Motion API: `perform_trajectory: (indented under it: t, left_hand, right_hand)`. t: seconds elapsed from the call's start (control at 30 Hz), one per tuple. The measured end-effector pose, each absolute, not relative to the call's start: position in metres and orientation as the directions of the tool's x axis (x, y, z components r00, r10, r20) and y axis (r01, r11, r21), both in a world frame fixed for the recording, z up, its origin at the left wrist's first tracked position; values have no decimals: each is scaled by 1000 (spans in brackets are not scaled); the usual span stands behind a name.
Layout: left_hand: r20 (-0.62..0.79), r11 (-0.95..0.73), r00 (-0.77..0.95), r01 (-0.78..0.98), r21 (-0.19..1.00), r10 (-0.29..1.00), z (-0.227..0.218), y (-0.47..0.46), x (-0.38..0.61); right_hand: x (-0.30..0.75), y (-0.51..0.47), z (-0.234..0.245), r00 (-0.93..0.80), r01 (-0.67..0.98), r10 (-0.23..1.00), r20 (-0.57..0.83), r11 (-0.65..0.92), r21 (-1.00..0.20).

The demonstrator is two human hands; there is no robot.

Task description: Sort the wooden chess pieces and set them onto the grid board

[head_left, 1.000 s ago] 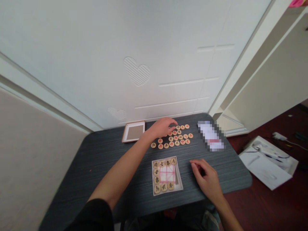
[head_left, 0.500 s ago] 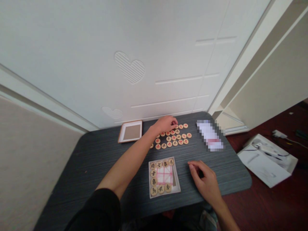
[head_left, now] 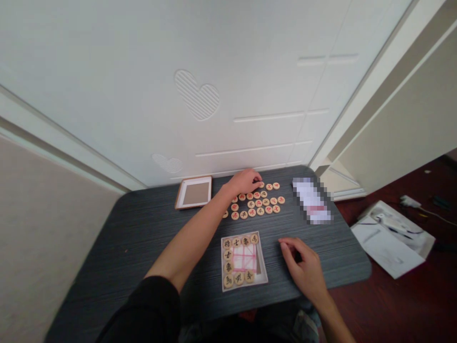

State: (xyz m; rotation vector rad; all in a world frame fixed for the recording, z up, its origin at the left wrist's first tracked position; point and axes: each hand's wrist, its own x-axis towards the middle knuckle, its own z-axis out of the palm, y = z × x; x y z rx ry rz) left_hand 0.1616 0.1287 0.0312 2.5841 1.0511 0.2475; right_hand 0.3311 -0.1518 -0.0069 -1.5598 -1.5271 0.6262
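Note:
My left hand (head_left: pixel 247 181) reaches to the back row of loose Chinese chess pieces (head_left: pixel 260 210), its fingers closed at a piece (head_left: pixel 262 185) that they partly cover. These round wooden discs with red or black characters lie in rows on the table. In front of them a shallow white box (head_left: pixel 262 267) holds several black-lettered pieces along its left, back and front sides, around a folded sheet with pink lines (head_left: pixel 244 257). To the right of the box, my right hand (head_left: pixel 302 265) rests on the table, fingers curled together with nothing visible in them.
The dark wood-grain table (head_left: pixel 150 228) stands against a white panel (head_left: pixel 143 85). A box lid (head_left: pixel 181 194) lies at the back left, and a blurred-out whitish item (head_left: pixel 310 200) at the right. On the floor sits an open white carton (head_left: pixel 392 238) with cables.
The view has shifted slightly. My left hand stays at the back row with its fingers at the same piece; my right hand has not moved.

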Motion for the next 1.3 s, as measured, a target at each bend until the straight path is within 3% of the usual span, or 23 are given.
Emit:
perform_trajectory:
  t: [0.23,0.43,0.77,1.3]
  left_hand:
    - [113,-714,737,588,380,666,46,112,152]
    - [17,-784,845,487,385,534,60,82,144]
    - [-95,-788,811,584,194,578,50,64,119]
    - [-171,-807,811,580,115,559,54,66,124]
  right_hand:
    - [332,-152,-8,136,547,975,177,75,-834]
    - [332,-153,-9,142,556,975,172,65,-828]
    - [332,-152,-10,143,561,971,192,80,-824]
    - [333,-152,-11,160,566,968,196,73,-821]
